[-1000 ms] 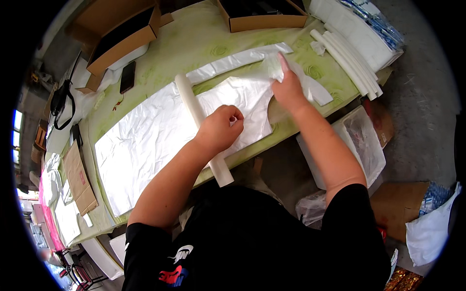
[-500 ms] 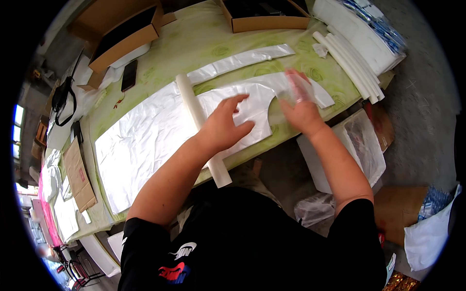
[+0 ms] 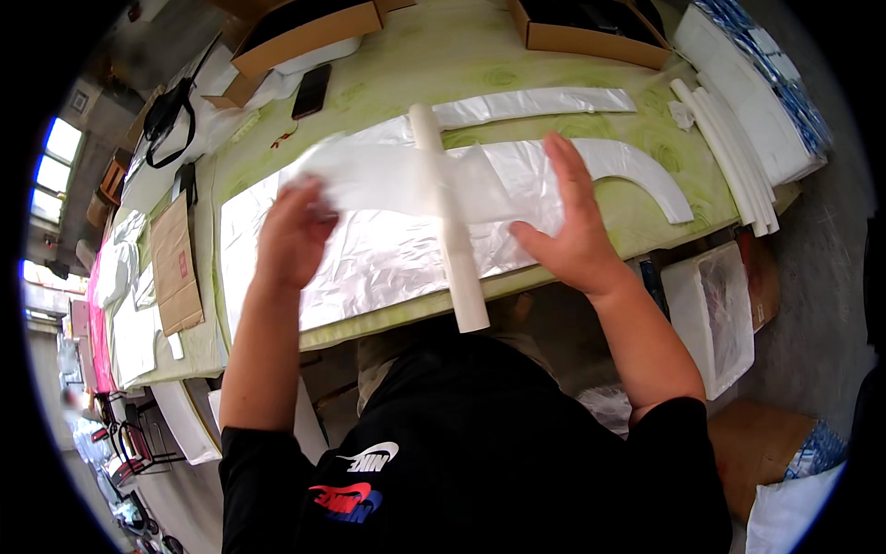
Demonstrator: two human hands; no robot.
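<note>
White vest-style plastic bags (image 3: 378, 263) lie flat on the table, their handle strips stretching to the right. A pale roll or tube (image 3: 459, 268) rests across them, its near end jutting past the table edge. At the left, my left hand (image 3: 300, 231) is closed on a thin translucent plastic bag (image 3: 369, 180), which is lifted and smeared by motion as it spans over the tube. My right hand (image 3: 577, 222) is open over the right part of the bags, fingers stretched up and thumb apart, near the film's right end; I cannot tell whether it touches the film.
Several white tubes (image 3: 734, 152) lie at the right beside a white stack with blue packages (image 3: 766, 65). Open cardboard boxes (image 3: 591, 42) stand along the back. A phone (image 3: 312, 90) and flattened cardboard (image 3: 175, 268) are on the left. A white bin (image 3: 711, 323) stands below the right edge.
My left hand has moved left and now holds up the translucent bag. My right hand has opened above the bags. The whole view has shifted, so the table appears further right.
</note>
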